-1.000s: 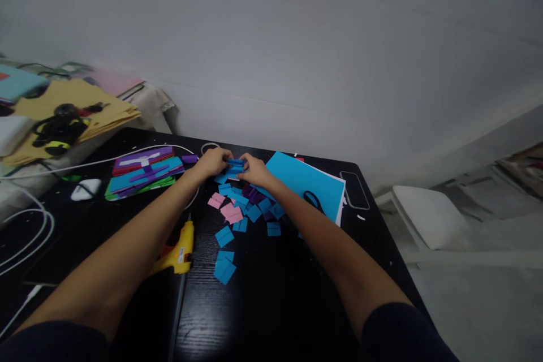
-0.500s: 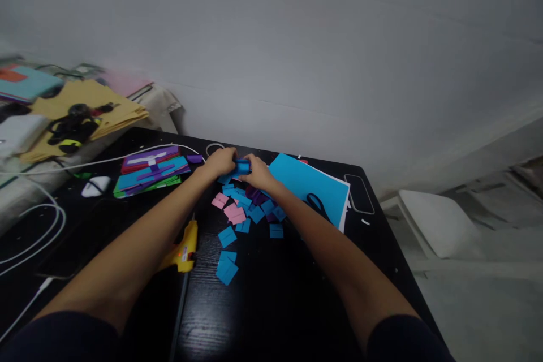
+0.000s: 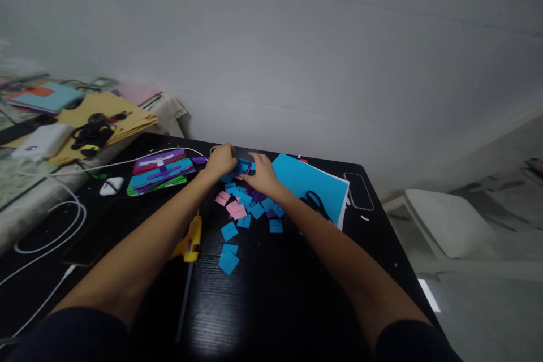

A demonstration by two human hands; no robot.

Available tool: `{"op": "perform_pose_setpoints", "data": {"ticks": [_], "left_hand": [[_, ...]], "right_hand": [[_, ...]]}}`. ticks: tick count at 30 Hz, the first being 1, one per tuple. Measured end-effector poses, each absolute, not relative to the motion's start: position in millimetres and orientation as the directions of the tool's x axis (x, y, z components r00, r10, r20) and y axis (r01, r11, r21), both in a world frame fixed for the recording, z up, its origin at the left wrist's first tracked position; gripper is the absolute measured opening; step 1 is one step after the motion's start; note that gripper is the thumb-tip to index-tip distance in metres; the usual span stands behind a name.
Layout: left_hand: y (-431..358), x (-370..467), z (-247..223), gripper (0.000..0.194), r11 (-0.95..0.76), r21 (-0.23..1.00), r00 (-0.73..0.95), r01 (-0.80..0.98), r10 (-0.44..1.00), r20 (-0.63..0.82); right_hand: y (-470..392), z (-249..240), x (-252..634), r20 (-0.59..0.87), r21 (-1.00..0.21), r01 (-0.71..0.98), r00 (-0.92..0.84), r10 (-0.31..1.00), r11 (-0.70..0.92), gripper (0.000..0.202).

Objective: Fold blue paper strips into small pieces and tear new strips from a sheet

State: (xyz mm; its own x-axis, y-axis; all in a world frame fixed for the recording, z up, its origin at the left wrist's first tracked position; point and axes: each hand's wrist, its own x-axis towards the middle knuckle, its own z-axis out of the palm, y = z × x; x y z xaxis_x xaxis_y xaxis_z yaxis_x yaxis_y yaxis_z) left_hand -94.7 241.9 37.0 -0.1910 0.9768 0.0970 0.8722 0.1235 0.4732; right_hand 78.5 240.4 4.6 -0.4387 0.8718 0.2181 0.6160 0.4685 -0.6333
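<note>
At the back of the black table, my left hand point(image 3: 223, 162) is closed on the left end of a folded blue paper piece point(image 3: 242, 166). A purple edge shows at that piece's right side. My right hand point(image 3: 263, 176) is just right of it, thumb and fingers spread around its right end without a visible pinch. Blue paper squares point(image 3: 257, 211) with a dark line across them lie in a loose heap below my hands. Among them are pink squares point(image 3: 236, 210) and some purple pieces, partly hidden by my right hand.
Blue sheets point(image 3: 292, 172) bear black scissors point(image 3: 318, 203) on the right. A yellow glue gun point(image 3: 193, 240) lies by my left forearm. Bundled coloured paper point(image 3: 161, 169), a white earbud case point(image 3: 111, 186) and white cables point(image 3: 80, 220) are left. A phone-shaped outline point(image 3: 358, 191) is far right.
My right hand's fingers have spread from the blue paper piece, and a purple edge now shows beside it. My left hand stays on it. The camera view has shifted slightly left.
</note>
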Motion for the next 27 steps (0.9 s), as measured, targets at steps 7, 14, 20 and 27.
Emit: {"op": "perform_pose_setpoints", "data": {"ticks": [7, 14, 20, 27], "left_hand": [[157, -73, 75, 0.02, -0.011, 0.636, -0.192, 0.772, 0.949, 0.249], [45, -42, 60, 0.049, -0.101, 0.615, -0.037, 0.782, 0.977, 0.208], [-18, -35, 22, 0.051, -0.159, 0.247, 0.172, 0.956, 0.985, -0.031], [-31, -5, -20, 0.077, -0.087, 0.137, 0.105, 0.987, 0.986, -0.131]], "right_hand": [[163, 17, 125, 0.305, -0.848, 0.353, -0.284, 0.909, 0.395, 0.017], [50, 0, 175, 0.194, -0.889, 0.354, -0.281, 0.94, 0.29, 0.041], [-9, -6, 218, 0.147, -0.898, 0.382, -0.207, 0.967, 0.218, 0.044], [-39, -30, 226, -0.048, -0.946, 0.322, -0.041, 0.998, -0.032, 0.041]]}}
